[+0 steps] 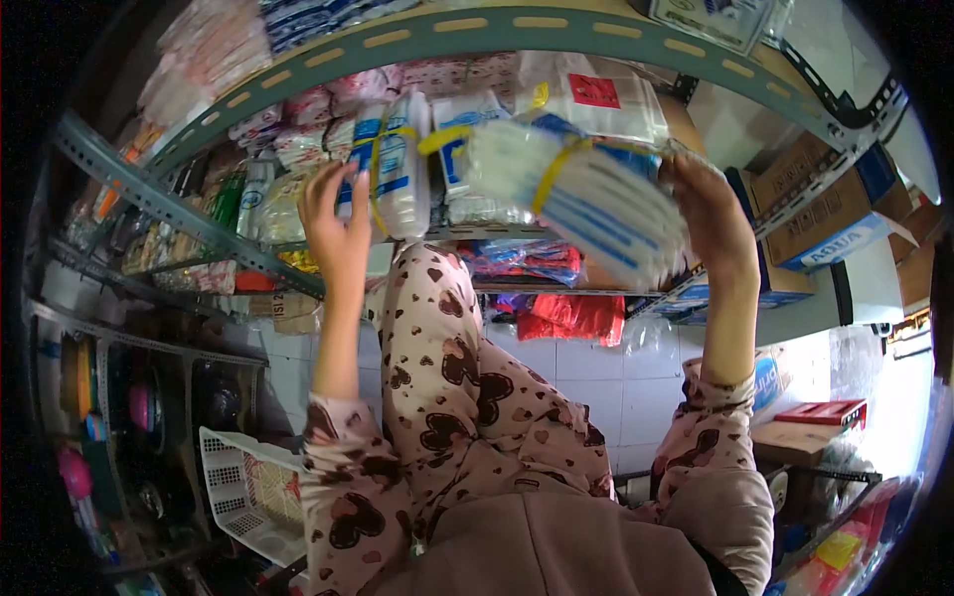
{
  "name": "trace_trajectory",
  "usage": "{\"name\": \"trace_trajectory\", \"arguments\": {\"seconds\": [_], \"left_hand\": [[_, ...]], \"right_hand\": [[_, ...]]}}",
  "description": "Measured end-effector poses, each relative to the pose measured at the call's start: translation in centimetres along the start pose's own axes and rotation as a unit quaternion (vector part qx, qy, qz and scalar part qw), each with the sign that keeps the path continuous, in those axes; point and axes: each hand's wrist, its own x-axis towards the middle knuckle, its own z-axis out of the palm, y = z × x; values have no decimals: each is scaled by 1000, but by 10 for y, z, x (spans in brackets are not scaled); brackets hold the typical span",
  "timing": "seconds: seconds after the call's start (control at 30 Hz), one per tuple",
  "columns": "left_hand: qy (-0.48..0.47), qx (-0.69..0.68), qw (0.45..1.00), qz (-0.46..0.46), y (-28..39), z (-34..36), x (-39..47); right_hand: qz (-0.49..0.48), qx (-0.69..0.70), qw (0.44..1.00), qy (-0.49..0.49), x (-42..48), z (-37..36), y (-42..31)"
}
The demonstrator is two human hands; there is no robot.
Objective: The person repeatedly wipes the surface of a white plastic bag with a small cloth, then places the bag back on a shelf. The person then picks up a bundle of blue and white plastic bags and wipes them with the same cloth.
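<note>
My right hand [697,201] is at the right end of a blurred, tilted bundle of white and blue plastic bags [589,197] tied with a yellow band; its fingers are partly hidden, so its grip cannot be told. On the left, my left hand [335,208] has its fingers raised and apart beside an upright bundle of white and blue plastic bags [402,171], also bound with yellow ties. Whether the fingertips touch that bundle is unclear. Another blue-and-white pack [458,123] lies behind, between the two bundles.
A green slotted metal shelf beam [514,24] arches above my hands. Red plastic packs [574,319] lie on a lower shelf. Cardboard boxes [812,201] are stacked at the right. A white plastic basket [223,477] stands at the lower left, near metal racks.
</note>
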Motion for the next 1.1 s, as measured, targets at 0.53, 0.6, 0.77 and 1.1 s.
{"name": "trace_trajectory", "arguments": {"seconds": [0.53, 0.6, 0.77, 1.1], "left_hand": [[-16, -529, 650, -545, 25, -133, -226], [52, -624, 587, -513, 22, -130, -238], [154, -644, 542, -518, 39, -131, -241], [58, -501, 639, -581, 34, -124, -249]], "right_hand": [[-246, -213, 903, -281, -74, 132, 80], [-240, -279, 882, -295, -76, 138, 85], [-222, -509, 828, -74, -30, 92, 52], [-94, -700, 705, 65, 47, -212, 56]]}}
